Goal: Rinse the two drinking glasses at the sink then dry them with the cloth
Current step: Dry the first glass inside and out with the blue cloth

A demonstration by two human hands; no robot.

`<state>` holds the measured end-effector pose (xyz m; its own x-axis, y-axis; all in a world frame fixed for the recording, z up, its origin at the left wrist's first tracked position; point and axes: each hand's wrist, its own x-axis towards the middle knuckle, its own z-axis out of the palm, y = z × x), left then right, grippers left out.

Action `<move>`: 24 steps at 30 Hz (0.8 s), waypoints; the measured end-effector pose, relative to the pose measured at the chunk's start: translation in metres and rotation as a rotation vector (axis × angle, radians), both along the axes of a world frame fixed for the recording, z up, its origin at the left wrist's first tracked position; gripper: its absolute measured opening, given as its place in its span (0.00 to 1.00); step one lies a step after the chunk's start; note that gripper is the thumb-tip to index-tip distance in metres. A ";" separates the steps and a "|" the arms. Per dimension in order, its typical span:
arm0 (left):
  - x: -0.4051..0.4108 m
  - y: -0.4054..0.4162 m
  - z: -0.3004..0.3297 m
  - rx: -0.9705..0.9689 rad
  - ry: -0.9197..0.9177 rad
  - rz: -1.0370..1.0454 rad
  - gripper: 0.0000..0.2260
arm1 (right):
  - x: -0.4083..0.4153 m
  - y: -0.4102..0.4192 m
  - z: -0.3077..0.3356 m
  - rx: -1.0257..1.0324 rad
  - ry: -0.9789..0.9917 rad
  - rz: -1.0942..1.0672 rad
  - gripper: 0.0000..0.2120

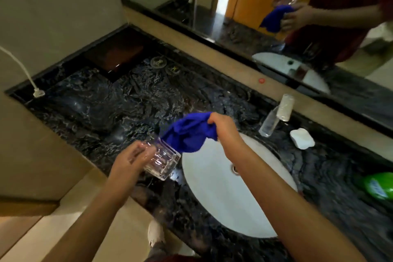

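Note:
My left hand (133,159) grips a clear ribbed drinking glass (163,160), tilted on its side over the dark marble counter just left of the sink. My right hand (223,126) holds a bunched blue cloth (187,132), whose lower end reaches the glass's open mouth. A second glass (286,107) stands upside down on the faucet (269,122) behind the white oval sink (212,187).
A white soap bar (302,138) lies right of the faucet, and a green bottle (377,185) lies at the right edge. A dark tray (114,55) and two round coasters (158,61) sit at the back left. A white cable plug (38,92) rests far left. A mirror (276,6) runs along the back.

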<state>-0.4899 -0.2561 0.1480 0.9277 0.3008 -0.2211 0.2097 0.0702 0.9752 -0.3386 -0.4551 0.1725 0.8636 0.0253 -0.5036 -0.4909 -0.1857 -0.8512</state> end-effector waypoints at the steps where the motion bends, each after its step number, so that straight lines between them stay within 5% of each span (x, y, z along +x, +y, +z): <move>1: 0.004 -0.006 0.006 -0.037 -0.007 0.004 0.25 | -0.006 -0.017 0.008 0.086 -0.012 -0.067 0.11; 5: 0.023 -0.034 0.024 -0.157 -0.038 -0.023 0.27 | -0.040 -0.070 0.018 0.423 0.014 -0.255 0.10; 10: 0.049 -0.060 0.039 -0.155 -0.049 -0.212 0.26 | -0.085 -0.094 0.018 0.475 0.056 -0.370 0.21; 14: 0.065 -0.068 0.050 -0.233 -0.007 -0.355 0.11 | -0.115 -0.085 0.027 0.593 0.002 -0.541 0.26; 17: 0.074 -0.071 0.059 -0.313 -0.002 -0.440 0.18 | -0.130 -0.071 0.032 0.722 -0.057 -0.698 0.28; 24: 0.065 -0.093 0.069 -0.077 -0.220 -0.607 0.23 | -0.156 -0.032 0.048 0.949 -0.179 -0.662 0.33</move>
<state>-0.4252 -0.3495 0.2171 0.9539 -0.3000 -0.0070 0.0304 0.0734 0.9968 -0.4944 -0.4867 0.2209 0.9058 -0.1559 -0.3939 -0.1122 0.8084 -0.5778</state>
